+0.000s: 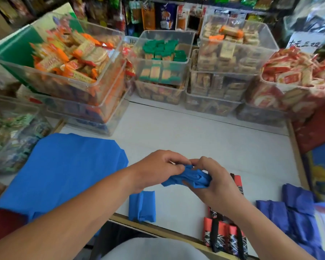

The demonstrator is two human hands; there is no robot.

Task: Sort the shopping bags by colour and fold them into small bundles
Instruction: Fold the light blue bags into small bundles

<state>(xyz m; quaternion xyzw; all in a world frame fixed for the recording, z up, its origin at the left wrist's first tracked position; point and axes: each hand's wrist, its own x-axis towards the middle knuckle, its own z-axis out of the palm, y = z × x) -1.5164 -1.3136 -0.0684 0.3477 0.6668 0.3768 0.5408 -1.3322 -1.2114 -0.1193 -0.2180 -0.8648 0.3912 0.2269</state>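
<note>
Mid-task, prob. around halfway. Left grip (158, 168) & right grip (217, 182) are both curled round a half-folded blue bag (189, 178), fingertips pinching its top fold. The bag is held just above the counter (204, 139), front-centre.

Done, by the look of it:
- one blue bundle (142, 206) lying right by the front edge (158, 230)
- a group of darker blue bundles (289, 212) on the right
- red-and-black bundles (223, 236) at the front edge, w/ one more partly hidden behind the right wrist

Left to do: a flat blue stack (64, 171) on the left, w/ something red (6, 224) showing under its near corner. Can't tell how many bags are in it.

Room: the middle & back of the counter are bare up to the clear snack bins (109, 109), so there's plenty of space fwd. The front is tight, since the finished bundles sit right at the lip & a nudge from a forearm could prob. knock one off. The right side is bounded by a wooden rim (296, 156), w/ the darker bundles crowded near it. The blue stack covers the left side.
</note>
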